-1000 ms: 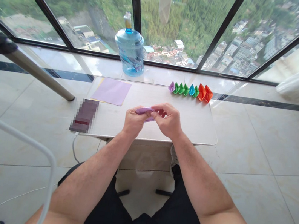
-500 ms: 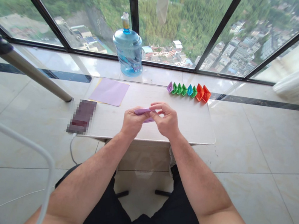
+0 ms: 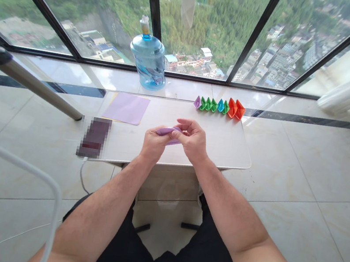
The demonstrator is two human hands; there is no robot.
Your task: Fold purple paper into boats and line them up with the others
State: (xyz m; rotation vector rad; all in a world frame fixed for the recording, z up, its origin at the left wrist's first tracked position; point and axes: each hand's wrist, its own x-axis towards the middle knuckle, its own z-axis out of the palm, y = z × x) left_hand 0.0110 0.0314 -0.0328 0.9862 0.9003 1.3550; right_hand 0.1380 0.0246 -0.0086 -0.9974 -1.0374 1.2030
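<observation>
A folded piece of purple paper [image 3: 164, 131] is held between both hands above the front part of the small white table [image 3: 223, 143]. My left hand [image 3: 153, 142] grips its left side, fingers closed around it. From the right, my right hand [image 3: 194, 140] pinches the paper with thumb and fingers, its index finger raised over the top. The fingers hide much of the paper, so its exact folded shape cannot be made out. Flat purple sheets [image 3: 128, 107] lie at the table's left rear, a yellowish edge showing beneath. Along the back right edge stands a row of folded paper boats [image 3: 213, 105] in purple, green, blue and orange-red.
A phone with a blurred screen [image 3: 95, 137] lies at the table's left edge, a cable [image 3: 82, 178] running down from it. Behind the table stands a large blue water bottle [image 3: 148, 61] by the window. A pole [image 3: 44, 87] slants in at left, near a white curved tube [image 3: 36, 175].
My right hand's fingers have shifted slightly on the purple paper, which stays in both hands. The whole view has moved a little; nothing else on the table differs.
</observation>
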